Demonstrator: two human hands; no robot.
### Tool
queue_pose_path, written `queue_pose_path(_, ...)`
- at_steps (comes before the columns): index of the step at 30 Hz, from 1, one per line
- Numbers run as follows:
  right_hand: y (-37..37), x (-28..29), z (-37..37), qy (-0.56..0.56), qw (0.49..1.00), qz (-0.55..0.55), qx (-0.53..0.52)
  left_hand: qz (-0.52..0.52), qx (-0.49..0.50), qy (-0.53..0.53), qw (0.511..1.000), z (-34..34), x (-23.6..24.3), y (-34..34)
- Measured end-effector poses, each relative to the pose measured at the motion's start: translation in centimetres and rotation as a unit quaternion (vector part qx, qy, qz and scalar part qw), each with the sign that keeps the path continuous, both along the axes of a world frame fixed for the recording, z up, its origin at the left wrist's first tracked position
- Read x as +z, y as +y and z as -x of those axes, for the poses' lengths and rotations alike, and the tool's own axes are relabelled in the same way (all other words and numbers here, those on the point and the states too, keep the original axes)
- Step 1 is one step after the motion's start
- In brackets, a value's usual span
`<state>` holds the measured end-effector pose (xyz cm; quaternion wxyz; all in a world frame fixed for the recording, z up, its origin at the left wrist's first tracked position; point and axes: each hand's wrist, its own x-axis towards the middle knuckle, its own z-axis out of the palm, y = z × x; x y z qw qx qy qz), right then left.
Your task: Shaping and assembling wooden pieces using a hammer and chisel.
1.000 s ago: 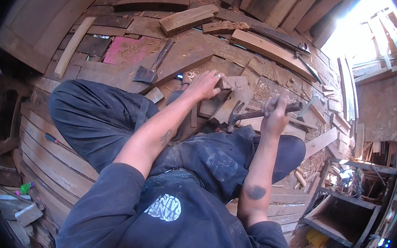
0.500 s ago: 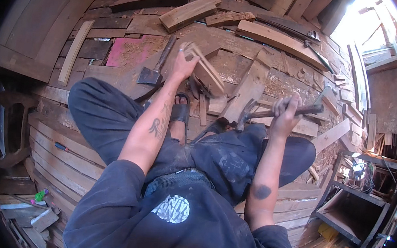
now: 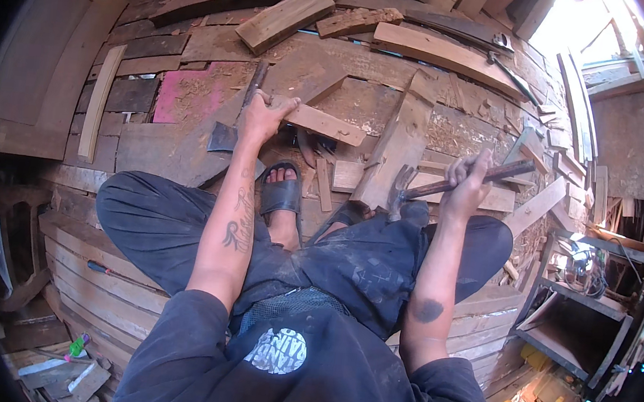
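Note:
My left hand [image 3: 262, 119] grips one end of a short wooden block [image 3: 329, 123], which points to the right above the floor. Fingers of my right hand [image 3: 467, 185] are wrapped round the handle of a claw hammer [image 3: 434, 188], its head on the left beside my knee. A hatchet [image 3: 224, 138] lies just left of my left hand, its handle passing up behind the fingers. Beyond the hammer head, a thick wooden beam [image 3: 400, 143] slopes away from me. A thin wood strip [image 3: 323, 184] lies near my sandalled foot.
Wood offcuts and shavings cover the plank floor. Farther off lie a chunky timber [image 3: 288, 16], a long board [image 3: 449, 59] and a handsaw [image 3: 459, 29]. A panelled door [image 3: 35, 61] stands at the left, a dark shelf unit [image 3: 575, 323] at the right.
The wooden block has turned in my left hand, from slanting with its grooved-looking edge up to a flatter, more sideways pose. The hammer stays in my right hand, barely shifted.

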<state>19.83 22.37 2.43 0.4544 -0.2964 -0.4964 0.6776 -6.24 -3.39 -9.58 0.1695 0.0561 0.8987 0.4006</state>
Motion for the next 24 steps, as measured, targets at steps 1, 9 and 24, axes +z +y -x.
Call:
queue_pose_path(1,-0.3,-0.2,0.2,-0.016,1.0,-0.012,0.018,0.028,0.015,0.049,0.998,0.1,-0.2,0.1)
queue_pose_path(9,-0.8,-1.6,0.3,-0.107,0.992,-0.055,0.045,0.08,0.033,0.093,0.992,-1.4,1.0,2.9)
queue_pose_path(24,-0.7,-4.2,0.6,-0.218,0.968,-0.026,0.12,0.05,0.019,0.147,0.988,-1.7,-1.9,2.7)
